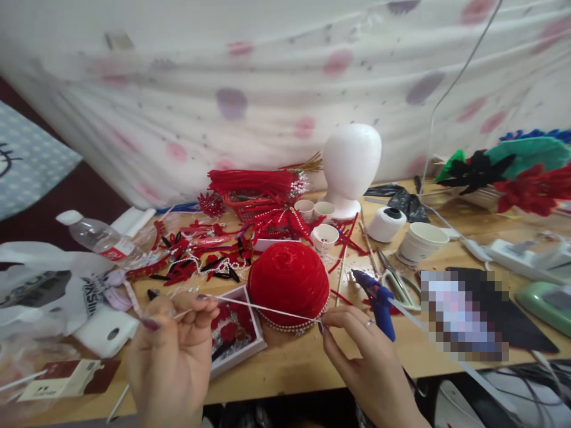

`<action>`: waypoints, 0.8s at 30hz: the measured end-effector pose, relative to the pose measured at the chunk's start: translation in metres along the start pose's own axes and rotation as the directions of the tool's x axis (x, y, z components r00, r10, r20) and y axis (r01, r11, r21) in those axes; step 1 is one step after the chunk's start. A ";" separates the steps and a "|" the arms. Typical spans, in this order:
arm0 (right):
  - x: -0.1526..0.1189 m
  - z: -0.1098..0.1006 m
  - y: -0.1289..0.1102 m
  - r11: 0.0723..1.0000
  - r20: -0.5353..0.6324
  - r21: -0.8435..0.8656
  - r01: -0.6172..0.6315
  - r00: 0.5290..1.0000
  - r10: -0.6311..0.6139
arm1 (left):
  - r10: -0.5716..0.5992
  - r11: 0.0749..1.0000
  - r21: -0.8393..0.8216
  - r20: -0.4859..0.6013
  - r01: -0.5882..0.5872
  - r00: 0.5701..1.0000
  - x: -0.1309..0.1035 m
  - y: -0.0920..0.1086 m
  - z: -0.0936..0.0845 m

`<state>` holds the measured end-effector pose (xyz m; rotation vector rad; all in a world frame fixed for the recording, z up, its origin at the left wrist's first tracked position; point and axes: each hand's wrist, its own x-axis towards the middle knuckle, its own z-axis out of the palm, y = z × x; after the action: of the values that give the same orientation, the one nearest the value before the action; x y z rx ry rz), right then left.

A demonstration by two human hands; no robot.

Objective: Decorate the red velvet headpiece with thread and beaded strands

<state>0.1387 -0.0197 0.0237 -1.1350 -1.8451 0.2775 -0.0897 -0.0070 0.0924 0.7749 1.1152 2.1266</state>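
Note:
A thin white cord (pixel 267 308) stretches between my two hands above the table's front part. My left hand (pixel 172 351) holds one stretch of it with curled fingers; a white length, likely the same cord, hangs below at the left. At the other side my right hand (pixel 368 356) pinches the cord between thumb and fingertips. Just behind the cord sits a round red velvety cap-like piece (pixel 289 276) with pearl trim round its lower edge. Partly behind my left hand is a white box (pixel 256 342) with red and silvery bits in it.
A blue glue gun (pixel 381 306) and scissors (pixel 401 285) lie right of the red piece. Behind stand a white foam head (pixel 352 160), a thread spool (pixel 387 224) and cups (pixel 325 238). A plastic bottle (pixel 100 238) leans at left. A phone-like blurred device (pixel 464 315) lies right.

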 end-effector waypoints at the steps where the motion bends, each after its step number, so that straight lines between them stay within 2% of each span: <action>1: -0.001 0.000 0.002 1.000 0.009 -0.016 -0.008 1.000 0.008 | -0.002 1.000 -0.001 0.000 0.002 1.000 -0.001 0.000 0.000; 5: -0.007 -0.001 0.008 0.999 0.046 -0.035 -0.033 0.998 0.035 | -0.012 1.000 0.010 -0.010 0.012 1.000 -0.002 -0.001 0.000; 8: -0.011 0.001 0.011 0.996 0.053 -0.049 -0.072 0.996 0.074 | -0.052 0.998 0.047 0.080 0.049 0.995 -0.006 -0.001 -0.004; 10: -0.014 0.003 0.015 0.992 0.062 -0.058 -0.112 0.991 0.115 | -0.097 0.993 0.081 0.221 0.081 0.970 -0.009 -0.003 -0.010; 13: -0.018 0.006 0.022 0.985 0.065 -0.051 -0.164 0.984 0.167 | -0.188 0.979 0.151 0.413 0.136 0.891 -0.019 -0.007 -0.018; 15: -0.021 0.006 0.023 0.983 0.048 -0.059 -0.174 0.983 0.177 | -0.246 0.965 0.193 0.430 0.178 0.869 -0.030 -0.011 -0.018; 17: -0.023 0.004 0.020 0.984 0.016 -0.045 -0.174 0.984 0.175 | -0.316 0.942 0.234 0.387 0.239 0.867 -0.044 -0.015 -0.013; 20: -0.024 -0.002 0.006 0.982 -0.018 0.117 -0.150 0.988 0.153 | -0.414 0.900 0.307 0.381 0.309 0.826 -0.064 -0.020 0.000; 22: -0.024 -0.005 -0.005 0.952 0.023 0.283 -0.113 0.993 0.111 | -0.396 0.901 0.362 0.460 0.239 0.795 -0.073 -0.025 0.006; 24: -0.022 -0.005 -0.013 0.896 0.091 0.430 -0.107 0.993 0.075 | -0.326 0.914 0.389 0.532 0.116 0.781 -0.077 -0.030 0.008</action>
<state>0.1382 -0.0458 0.0207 -0.9052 -1.6778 0.7555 -0.0271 -0.0464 0.0541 1.2828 1.1537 1.3483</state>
